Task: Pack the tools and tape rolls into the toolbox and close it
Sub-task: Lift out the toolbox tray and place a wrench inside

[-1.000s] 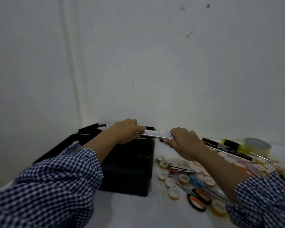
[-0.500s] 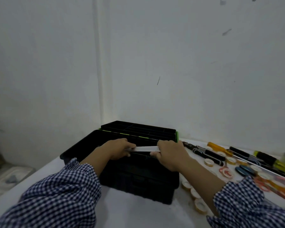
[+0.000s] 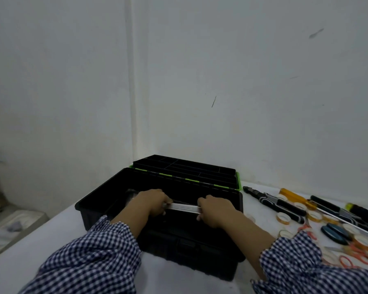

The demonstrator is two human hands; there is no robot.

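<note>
Left hand [image 3: 152, 201] and right hand [image 3: 216, 210] grip a metal bar [image 3: 184, 207], perhaps a ruler, over the open toolbox [image 3: 189, 253]. Pliers [image 3: 272, 200] lie at 3 o'clock.

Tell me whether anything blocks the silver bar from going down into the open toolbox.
Nothing visible does. The left hand and right hand hold the silver bar over the open toolbox; its lid lies folded back behind.

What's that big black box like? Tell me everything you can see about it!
The toolbox is black and looks like plastic. It sits wide open on the white table. Its lid lies folded back behind it, showing divided compartments and a bright green edge. The inside is too dark to see into. The left hand and right hand hold a silvery bar over the opening.
</note>
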